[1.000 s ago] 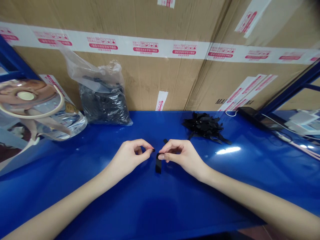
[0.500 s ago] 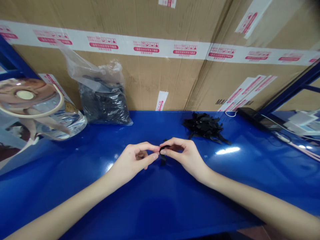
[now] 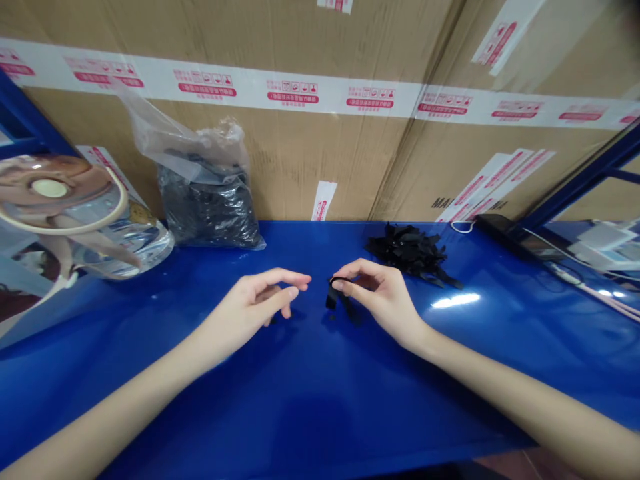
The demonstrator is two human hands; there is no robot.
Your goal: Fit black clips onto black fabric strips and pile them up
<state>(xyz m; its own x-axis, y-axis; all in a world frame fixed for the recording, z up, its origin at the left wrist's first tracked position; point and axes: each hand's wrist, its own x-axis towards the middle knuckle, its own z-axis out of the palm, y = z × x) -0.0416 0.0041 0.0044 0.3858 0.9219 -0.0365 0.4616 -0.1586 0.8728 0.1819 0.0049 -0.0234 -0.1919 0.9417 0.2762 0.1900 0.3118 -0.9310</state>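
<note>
My right hand point(image 3: 383, 297) pinches a black ribbon-like strip point(image 3: 332, 295) between thumb and index finger. The strip curves over the fingertips and its ends hang down above the blue table. To the left, apart from the strip, my left hand point(image 3: 263, 300) is open, with thumb and index finger spread and nothing visible between them. A small dark bit point(image 3: 270, 321) shows under the left hand; whether it is touched or lies on the table I cannot tell. Behind my right hand lies a loose pile of black strips point(image 3: 407, 252).
A clear plastic bag of black pieces point(image 3: 210, 200) stands at the back left, beside a large transparent jug point(image 3: 125, 233) with a pale handle. Taped cardboard boxes point(image 3: 300, 160) line the back of the blue table point(image 3: 310, 393). Cables point(image 3: 595, 290) and a black device point(image 3: 520, 240) sit at right.
My hands have come apart. The left hand let go of the strip and moved left; the right hand lifted slightly up and right with the strip, whose ends now hang freely.
</note>
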